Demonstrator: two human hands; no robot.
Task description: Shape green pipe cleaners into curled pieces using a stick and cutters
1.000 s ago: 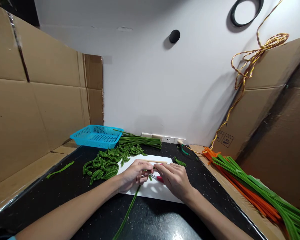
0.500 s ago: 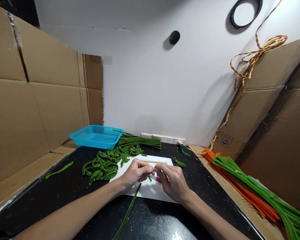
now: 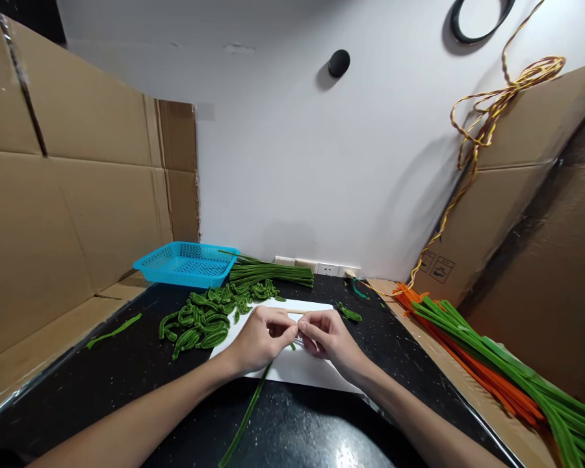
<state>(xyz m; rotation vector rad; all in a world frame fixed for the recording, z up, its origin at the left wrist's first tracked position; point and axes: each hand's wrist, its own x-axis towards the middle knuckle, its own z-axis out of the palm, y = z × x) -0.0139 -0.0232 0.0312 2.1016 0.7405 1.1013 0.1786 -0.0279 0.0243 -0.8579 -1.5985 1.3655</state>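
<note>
My left hand (image 3: 263, 338) is closed, thumb and forefinger pinched together over a white sheet (image 3: 292, 373). Opposite it, my right hand (image 3: 330, 335) is pinched too, its fingertips meeting the left ones. Whatever lies between the fingertips is too small or hidden to name. A bit of a metal tool (image 3: 299, 341) shows below the right fingers; the rest is covered. One green pipe cleaner (image 3: 246, 416) runs from beneath my left hand toward the near edge. Left of the sheet lies a heap of bent green pipe-cleaner loops (image 3: 207, 318).
Behind the heap are a blue plastic basket (image 3: 185, 263) and a bundle of straight green pipe cleaners (image 3: 273, 273). A thin wooden stick (image 3: 296, 311) rests on the sheet. Green strips (image 3: 497, 357) and orange strips (image 3: 497, 383) lie at the right. Cardboard walls (image 3: 97, 195) flank the black table.
My fingertips remain together, while my right hand has turned and shifted slightly left. The tool's red handle, visible before, is now hidden. The view has shifted slightly.
</note>
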